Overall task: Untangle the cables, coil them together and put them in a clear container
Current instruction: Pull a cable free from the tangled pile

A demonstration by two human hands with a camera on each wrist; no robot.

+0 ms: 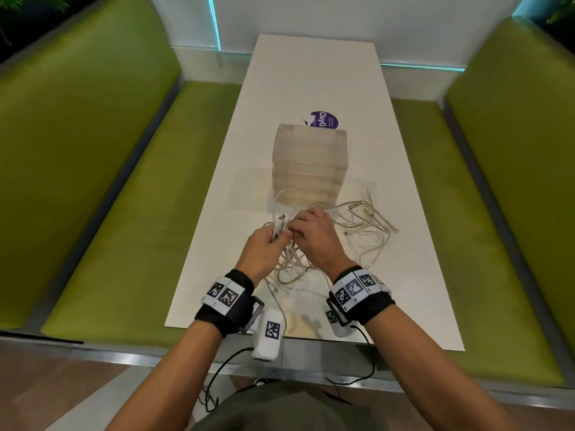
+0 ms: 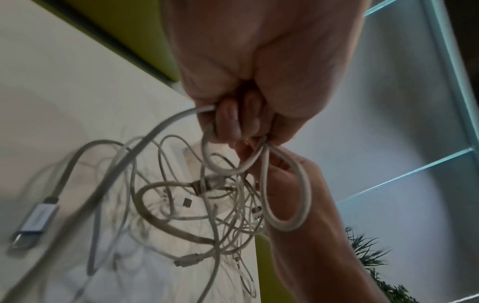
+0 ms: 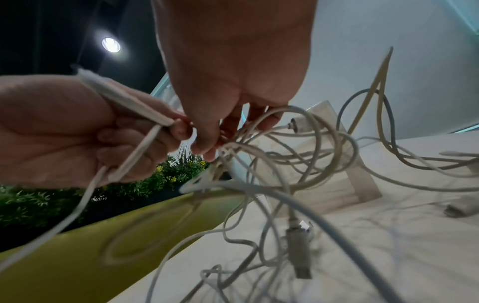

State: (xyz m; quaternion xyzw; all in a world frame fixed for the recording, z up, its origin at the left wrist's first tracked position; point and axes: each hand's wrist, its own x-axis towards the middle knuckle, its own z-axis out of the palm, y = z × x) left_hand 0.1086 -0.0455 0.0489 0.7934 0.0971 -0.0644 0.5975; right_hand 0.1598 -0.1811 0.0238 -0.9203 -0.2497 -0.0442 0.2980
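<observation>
Cables [image 1: 357, 222] (tangle blurred) gripped by left hand [image 1: 263, 248], pinched by right hand [image 1: 314, 236].

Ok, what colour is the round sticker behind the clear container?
Purple with white lettering, the round sticker shows best in the head view.

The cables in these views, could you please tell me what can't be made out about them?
- Head view: the cables overlap, so their number can't be counted.
- Head view: what the right hand pinches is hidden behind its back.
- Left wrist view: the left hand covers its gripped strands; the plug is blurred.
- Container: contents unclear through its cloudy walls.
</observation>
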